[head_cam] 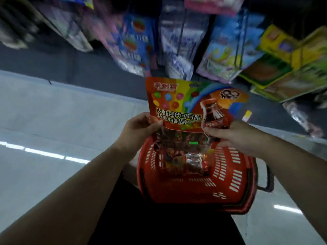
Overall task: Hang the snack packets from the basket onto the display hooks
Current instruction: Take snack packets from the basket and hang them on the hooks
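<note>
A red, rainbow-printed snack packet (178, 103) is held upright above the red plastic basket (230, 188). My left hand (139, 128) pinches the packet's left edge. A second packet with a cola-bottle picture (217, 112) overlaps the first on the right, and my right hand (235, 135) grips its lower part. More packets (187, 161) lie inside the basket, partly hidden behind the held ones. Rows of hanging packets (182, 41) fill the display above; the hooks themselves are too blurred to make out.
The basket stands on a pale tiled floor (53, 121) at my feet, its black handle (269, 181) folded down on the right. Yellow and green packets (290, 64) hang at the right. A dark base strip runs under the display.
</note>
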`<state>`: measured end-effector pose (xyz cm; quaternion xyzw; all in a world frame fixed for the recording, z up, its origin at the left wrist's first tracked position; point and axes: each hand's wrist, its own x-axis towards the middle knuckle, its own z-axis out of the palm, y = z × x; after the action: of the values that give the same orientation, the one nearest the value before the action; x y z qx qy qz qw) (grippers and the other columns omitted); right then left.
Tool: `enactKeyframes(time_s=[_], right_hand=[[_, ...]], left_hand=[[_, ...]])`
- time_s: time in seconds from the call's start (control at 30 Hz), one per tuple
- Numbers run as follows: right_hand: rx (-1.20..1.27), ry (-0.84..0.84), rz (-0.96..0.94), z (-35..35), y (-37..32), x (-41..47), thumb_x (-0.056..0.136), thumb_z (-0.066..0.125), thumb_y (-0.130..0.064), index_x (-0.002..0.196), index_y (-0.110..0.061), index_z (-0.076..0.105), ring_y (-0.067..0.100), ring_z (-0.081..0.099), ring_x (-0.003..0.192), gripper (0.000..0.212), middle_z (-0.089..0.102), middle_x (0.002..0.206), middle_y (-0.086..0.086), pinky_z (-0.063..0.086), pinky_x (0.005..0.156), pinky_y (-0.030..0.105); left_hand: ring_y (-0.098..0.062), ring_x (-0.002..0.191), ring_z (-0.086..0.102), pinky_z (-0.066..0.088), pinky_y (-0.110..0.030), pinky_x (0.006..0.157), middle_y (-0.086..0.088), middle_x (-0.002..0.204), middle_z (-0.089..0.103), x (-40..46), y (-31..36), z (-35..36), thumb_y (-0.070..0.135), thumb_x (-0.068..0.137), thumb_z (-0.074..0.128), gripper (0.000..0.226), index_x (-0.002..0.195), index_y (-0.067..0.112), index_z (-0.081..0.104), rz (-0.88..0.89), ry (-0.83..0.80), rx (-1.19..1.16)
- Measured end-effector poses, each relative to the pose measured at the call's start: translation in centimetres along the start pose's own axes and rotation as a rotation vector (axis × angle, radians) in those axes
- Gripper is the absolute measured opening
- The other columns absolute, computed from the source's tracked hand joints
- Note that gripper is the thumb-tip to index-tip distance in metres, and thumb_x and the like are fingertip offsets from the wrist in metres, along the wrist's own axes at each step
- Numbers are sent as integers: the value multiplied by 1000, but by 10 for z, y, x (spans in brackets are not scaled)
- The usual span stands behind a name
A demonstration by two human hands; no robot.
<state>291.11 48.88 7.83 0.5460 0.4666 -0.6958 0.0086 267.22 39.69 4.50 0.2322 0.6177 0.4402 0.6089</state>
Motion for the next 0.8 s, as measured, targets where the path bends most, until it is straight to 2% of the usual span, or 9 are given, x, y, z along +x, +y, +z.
enactKeyframes(time_s=[0.1, 0.2, 0.3, 0.37, 0.5, 0.53, 0.6, 0.67, 0.8], right_hand=[[22, 78, -148, -2, -61, -54, 59, 79, -54, 96, -30, 73, 13, 67, 103, 44, 73, 109, -6, 50, 94, 39], [87, 92, -306, -4, -127, -110, 64, 72, -42, 100, -27, 70, 9, 68, 101, 39, 74, 103, -10, 49, 92, 34], [103, 162, -445, -6, -193, -170, 57, 80, -43, 101, -19, 72, 18, 67, 107, 51, 74, 108, -1, 49, 96, 38], [83, 222, -534, -7, -234, -210, 51, 83, -47, 99, -17, 74, 20, 68, 105, 58, 74, 108, 2, 50, 96, 41], [33, 404, -727, -4, -305, -286, 74, 75, -34, 91, -11, 73, 31, 69, 97, 28, 75, 99, 9, 55, 85, 38], [25, 456, -766, -3, -319, -300, 80, 73, -31, 91, -8, 72, 35, 68, 93, 26, 74, 98, 14, 54, 81, 38], [12, 519, -839, 0, -343, -325, 82, 73, -35, 95, -2, 69, 42, 67, 94, 37, 70, 101, 22, 53, 88, 48], [2, 571, -893, 1, -364, -344, 77, 75, -44, 97, -8, 70, 36, 69, 93, 41, 73, 99, 15, 50, 94, 54], [10, 612, -982, 9, -394, -370, 81, 73, -41, 94, -21, 73, 24, 71, 92, 24, 76, 95, 1, 52, 93, 51]], left_hand=[[-18, 74, 66, 56, -30, 73, -8, 77, 68, -32, 92, 5, 19, 76, 68, 13, 76, 7, 64, 121, -26, 89], [-19, 81, 68, 56, -38, 82, -9, 85, 71, -67, 175, 9, 24, 77, 72, 7, 74, 19, 69, 246, 17, 139], [-9, 73, 67, 55, -25, 73, 2, 75, 72, -105, 257, 17, 10, 86, 67, 12, 75, 13, 65, 400, 39, 158], [-9, 70, 63, 49, -22, 70, 2, 71, 68, -134, 309, 23, 13, 86, 69, 15, 72, 14, 62, 492, 38, 184], [-21, 80, 55, 44, -38, 78, -13, 81, 57, -181, 397, 32, 28, 80, 76, 21, 69, 19, 61, 667, 37, 219], [-21, 81, 55, 44, -38, 79, -13, 82, 57, -190, 416, 35, 29, 79, 75, 22, 69, 18, 60, 710, 38, 224], [-18, 79, 56, 45, -37, 81, -17, 79, 54, -208, 448, 40, 25, 83, 71, 22, 70, 12, 59, 776, 37, 229], [-17, 77, 56, 48, -38, 83, -27, 81, 53, -222, 473, 43, 24, 87, 68, 26, 76, 3, 58, 833, 39, 246], [-19, 75, 53, 47, -38, 77, -25, 84, 55, -236, 508, 43, 26, 87, 68, 32, 93, -5, 59, 916, 75, 265]])
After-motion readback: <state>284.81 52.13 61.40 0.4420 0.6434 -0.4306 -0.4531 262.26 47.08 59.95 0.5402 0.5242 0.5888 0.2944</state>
